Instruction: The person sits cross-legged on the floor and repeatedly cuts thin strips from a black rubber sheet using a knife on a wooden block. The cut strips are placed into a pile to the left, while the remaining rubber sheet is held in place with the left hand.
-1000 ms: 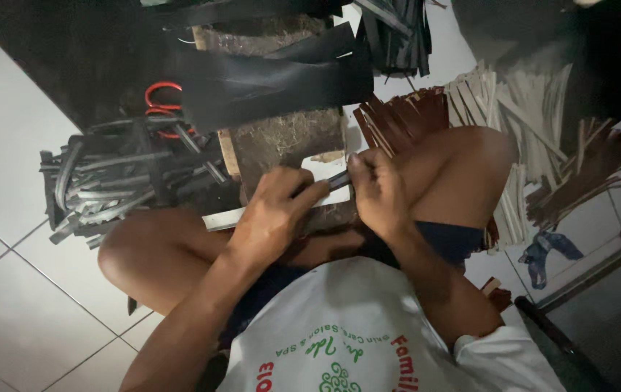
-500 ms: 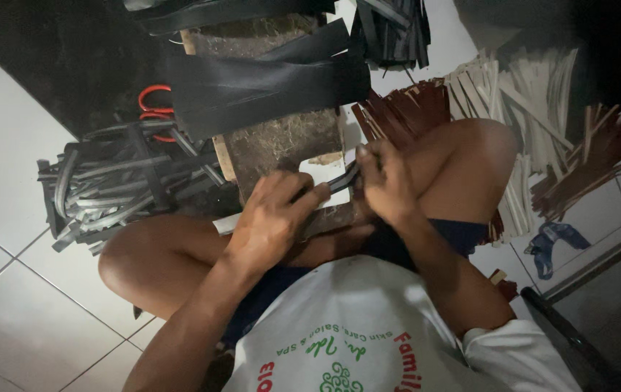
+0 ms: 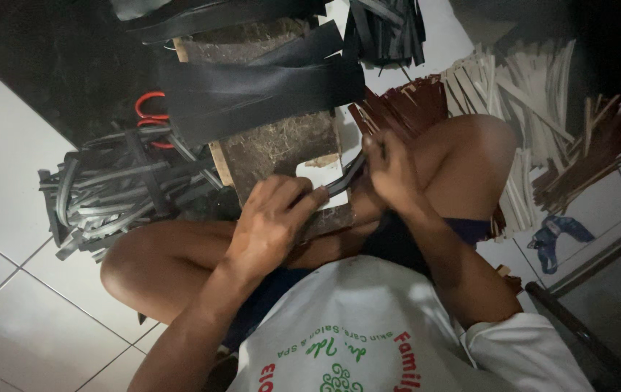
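Observation:
I sit cross-legged on a tiled floor. My left hand and my right hand both grip one narrow dark rubber strip stretched between them. They hold it over a rough brown wooden board that rests against my legs. A small white piece lies on the board just under the strip. Wide black rubber sheets drape across the far part of the board.
A heap of cut dark rubber strips lies to the left, with red-handled scissors behind it. Bundles of pale and brown flat sticks fan out at the right. A blue rag and a dark metal frame sit at lower right.
The view has shifted slightly. My right hand has lifted up and right, pulling the strip taut, while my left hand stays low on the board.

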A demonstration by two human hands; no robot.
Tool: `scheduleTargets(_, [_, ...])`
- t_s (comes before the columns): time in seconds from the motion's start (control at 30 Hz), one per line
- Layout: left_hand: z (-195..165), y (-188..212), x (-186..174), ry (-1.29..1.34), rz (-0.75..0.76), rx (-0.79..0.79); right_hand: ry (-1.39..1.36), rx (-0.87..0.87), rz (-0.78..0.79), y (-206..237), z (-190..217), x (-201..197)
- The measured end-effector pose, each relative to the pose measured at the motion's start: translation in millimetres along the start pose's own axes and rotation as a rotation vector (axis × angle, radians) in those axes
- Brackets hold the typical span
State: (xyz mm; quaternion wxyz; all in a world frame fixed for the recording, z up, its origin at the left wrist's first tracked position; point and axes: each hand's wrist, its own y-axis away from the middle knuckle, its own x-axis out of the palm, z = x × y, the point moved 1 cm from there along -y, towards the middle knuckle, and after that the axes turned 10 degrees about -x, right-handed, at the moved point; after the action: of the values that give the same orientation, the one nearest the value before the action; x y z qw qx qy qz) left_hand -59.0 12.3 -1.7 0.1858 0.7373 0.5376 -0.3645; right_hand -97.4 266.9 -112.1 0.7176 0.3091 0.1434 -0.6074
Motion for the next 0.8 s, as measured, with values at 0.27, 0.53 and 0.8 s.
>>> scheduleTargets(0.27, [-4, -2, -1, -0.014, 0.015, -0.009, 0.037, -0.044, -0.018, -14, -25, 1])
scheduleTargets(0.53, [-6, -4, 0, -0.033, -0.004, 0.016, 0.137, 0.11, -0.008, -30, -34, -1])
scheduleTargets(0.8, [-9, -5, 3, -0.061, 0.008, 0.031, 0.219, 0.125, 0.002, -46, -45, 6])
